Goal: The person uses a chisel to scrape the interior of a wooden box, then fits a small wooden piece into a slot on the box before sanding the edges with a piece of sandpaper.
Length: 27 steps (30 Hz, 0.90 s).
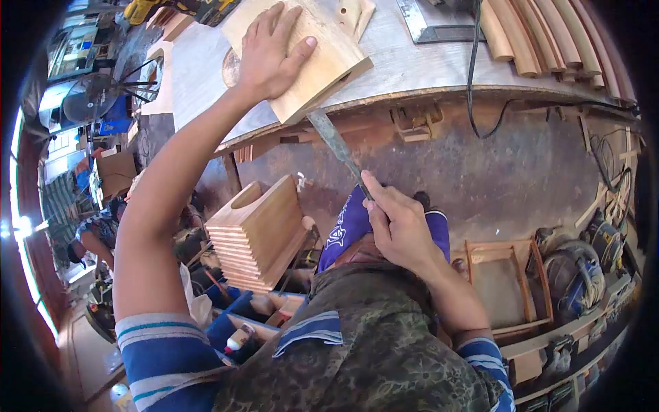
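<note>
My left hand (271,58) lies flat on a pale wooden board (329,51), fingers spread and pointing away from me. The board rests at the front edge of the workbench (206,79), its near corner over the edge. A dark slot shows in the board's near side face. In my right hand (401,226) is a chisel (332,139), held in front of my body with the fingers wrapped round its handle, which they mostly hide. The chisel's flat, worn blade slants up to the left, its tip right by the board's near corner.
Rounded wooden mouldings (542,34) and a metal square (447,33) lie on the bench. A black cable (471,89) hangs over its edge. Below stand stacked boards (268,230), a blue divided crate (237,305), a wooden frame (509,275) and power tools (576,271). Another person (96,237) is at left.
</note>
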Tool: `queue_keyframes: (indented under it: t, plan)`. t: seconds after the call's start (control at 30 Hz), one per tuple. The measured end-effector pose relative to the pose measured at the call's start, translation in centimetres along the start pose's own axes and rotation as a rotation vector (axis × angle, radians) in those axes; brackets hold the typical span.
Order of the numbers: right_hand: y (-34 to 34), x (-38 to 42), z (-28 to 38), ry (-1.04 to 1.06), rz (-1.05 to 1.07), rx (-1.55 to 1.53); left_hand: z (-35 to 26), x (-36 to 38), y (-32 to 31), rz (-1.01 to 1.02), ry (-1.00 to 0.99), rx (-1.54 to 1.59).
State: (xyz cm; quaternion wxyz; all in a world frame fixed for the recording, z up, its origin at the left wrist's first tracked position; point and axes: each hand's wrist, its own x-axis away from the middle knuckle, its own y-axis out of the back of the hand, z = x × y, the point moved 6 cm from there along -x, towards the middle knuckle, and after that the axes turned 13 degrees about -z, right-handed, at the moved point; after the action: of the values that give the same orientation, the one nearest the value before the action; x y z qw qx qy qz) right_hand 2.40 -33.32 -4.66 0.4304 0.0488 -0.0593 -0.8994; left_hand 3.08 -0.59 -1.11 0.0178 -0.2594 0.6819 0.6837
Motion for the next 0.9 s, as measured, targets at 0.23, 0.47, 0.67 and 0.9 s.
queue_keyframes:
  t: [0.23, 0.47, 0.67, 0.9]
  plan:
    - [-0.4, -0.3, 0.1, -0.059, 0.018, 0.078, 0.1, 0.3, -0.2, -0.034, -0.029, 0.011]
    - [-1.3, -0.4, 1.5, -0.067, -0.026, 0.114, -0.3, 0.1, 0.5, 0.005, 0.022, 0.017]
    - [-1.4, 0.2, 1.4, -0.074, -0.046, 0.093, -0.4, 0.0, 0.4, -0.011, 0.017, 0.038]
    - [-1.1, -0.1, 1.8, -0.077, -0.072, 0.080, -0.4, 0.1, 0.4, -0.024, 0.030, 0.018]
